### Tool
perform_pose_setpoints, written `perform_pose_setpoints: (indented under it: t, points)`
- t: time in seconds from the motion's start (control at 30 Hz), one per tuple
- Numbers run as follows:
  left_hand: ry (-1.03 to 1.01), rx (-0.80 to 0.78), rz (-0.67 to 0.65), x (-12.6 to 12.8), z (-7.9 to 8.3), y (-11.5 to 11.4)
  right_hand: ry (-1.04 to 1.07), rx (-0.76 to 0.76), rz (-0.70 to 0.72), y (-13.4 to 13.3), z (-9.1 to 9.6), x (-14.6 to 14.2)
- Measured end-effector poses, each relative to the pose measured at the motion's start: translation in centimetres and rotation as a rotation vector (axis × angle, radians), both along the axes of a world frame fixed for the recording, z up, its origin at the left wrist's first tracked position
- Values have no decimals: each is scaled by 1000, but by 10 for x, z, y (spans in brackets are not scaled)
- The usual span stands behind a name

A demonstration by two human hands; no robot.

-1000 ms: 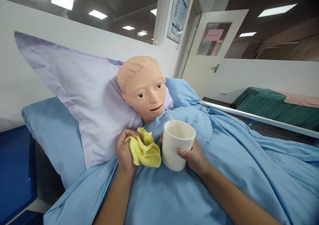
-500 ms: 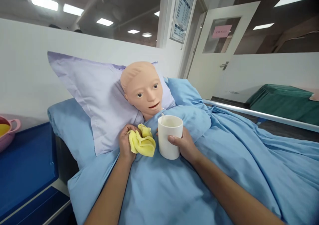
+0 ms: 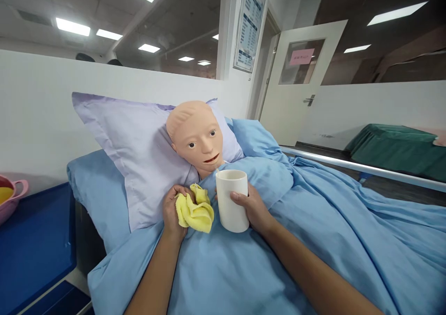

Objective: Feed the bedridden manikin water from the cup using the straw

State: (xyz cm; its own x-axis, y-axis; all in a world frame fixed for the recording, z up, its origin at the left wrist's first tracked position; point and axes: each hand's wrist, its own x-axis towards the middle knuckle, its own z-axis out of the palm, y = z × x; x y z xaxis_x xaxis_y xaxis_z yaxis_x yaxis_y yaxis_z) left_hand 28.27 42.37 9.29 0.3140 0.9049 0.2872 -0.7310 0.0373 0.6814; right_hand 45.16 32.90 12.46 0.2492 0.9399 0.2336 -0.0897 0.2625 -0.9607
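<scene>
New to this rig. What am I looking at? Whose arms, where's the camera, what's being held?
No machine here: the two bare arms belong to a person wearing a camera on the head, so the one picture looks forward and down over their hands. The left hand grips a crumpled yellow cloth. The right hand holds a white cup, with a thin straw rising towards the mouth of a training dummy. The dummy lies in bed, head on a lilac pillow, under a blue blanket. A pink basin sits far left.
</scene>
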Motion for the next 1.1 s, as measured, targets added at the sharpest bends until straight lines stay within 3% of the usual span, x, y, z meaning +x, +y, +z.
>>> perform_pose_setpoints:
  t: [0.73,1.1]
  points:
    - [25,5,10,-1,0,-1,15,-26,-3,-3,5,-2]
    - [19,4,11,-2,1,-3,-52,-25,-33,-5,-1,-1]
